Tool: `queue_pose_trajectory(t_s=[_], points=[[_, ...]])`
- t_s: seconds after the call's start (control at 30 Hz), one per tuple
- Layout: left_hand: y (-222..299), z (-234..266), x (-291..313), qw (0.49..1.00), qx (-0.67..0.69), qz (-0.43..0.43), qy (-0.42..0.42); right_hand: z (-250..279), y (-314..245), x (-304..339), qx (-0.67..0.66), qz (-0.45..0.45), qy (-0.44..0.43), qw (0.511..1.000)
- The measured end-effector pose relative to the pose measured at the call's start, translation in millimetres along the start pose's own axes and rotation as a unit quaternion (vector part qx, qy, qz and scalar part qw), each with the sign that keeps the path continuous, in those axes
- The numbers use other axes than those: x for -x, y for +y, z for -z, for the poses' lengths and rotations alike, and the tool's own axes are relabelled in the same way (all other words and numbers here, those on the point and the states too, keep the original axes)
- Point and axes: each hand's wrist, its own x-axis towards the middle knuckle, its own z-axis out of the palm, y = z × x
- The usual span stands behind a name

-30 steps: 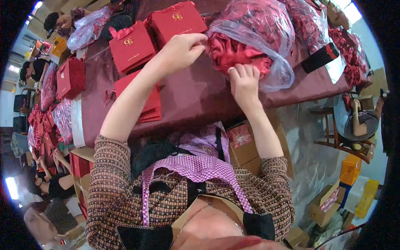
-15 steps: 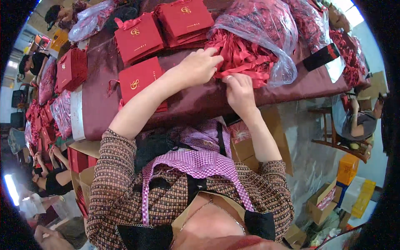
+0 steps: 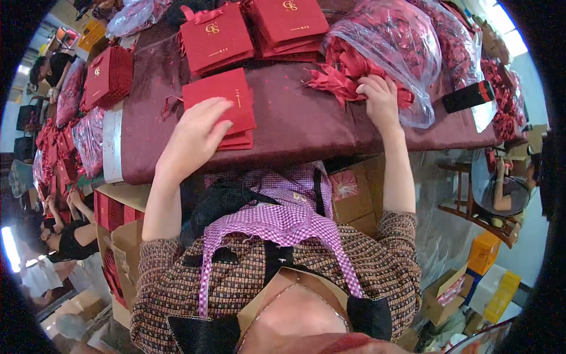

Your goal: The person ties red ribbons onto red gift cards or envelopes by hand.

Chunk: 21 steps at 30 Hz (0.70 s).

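Observation:
My left hand (image 3: 197,133) hovers over or rests on a small stack of red paper gift bags (image 3: 243,100) near the table's front edge; whether it touches them I cannot tell. Its fingers are stretched out with the thumb apart, and nothing shows in it. On the right, my right hand (image 3: 382,101) has its fingers curled on red ribbons (image 3: 339,82), which spill from the mouth of a clear plastic sack (image 3: 407,44). The ribbon ends fan out to the left of that hand.
Two more red bag stacks (image 3: 218,41) stand behind, and another (image 3: 108,76) sits far left. A black cylinder (image 3: 469,97) lies right of the sack on the maroon-covered table (image 3: 295,133). Cardboard boxes (image 3: 121,242) flank me; other people (image 3: 73,239) work at the sides.
My hands have come apart: the left moved from the ribbons to the front bag stack, the right shifted right with the ribbons. The view has shifted slightly.

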Motion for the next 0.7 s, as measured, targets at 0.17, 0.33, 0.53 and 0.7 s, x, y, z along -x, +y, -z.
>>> queue_pose_trajectory(t_s=[0.17, 0.33, 0.53, 0.7], points=[[-12.2, 10.6, 49.7, 0.991, 0.044, 0.099, 0.078, 21.4, -15.4, -2.2, 0.023, -0.010, -0.099, 0.995], [-17.2, 12.7, 66.7, 0.977, 0.068, 0.141, 0.143, 63.5, -53.2, -20.7, -0.098, -0.045, -0.055, 0.993], [-25.4, -5.0, 51.2, 0.969, -0.008, 0.146, 0.199, -15.3, -92.1, -70.7, -0.178, -0.050, 0.011, 0.983], [-43.2, -10.5, 60.0, 0.951, -0.030, 0.186, 0.244, -50.3, -111.1, -74.0, 0.009, -0.019, -0.041, 0.999]])
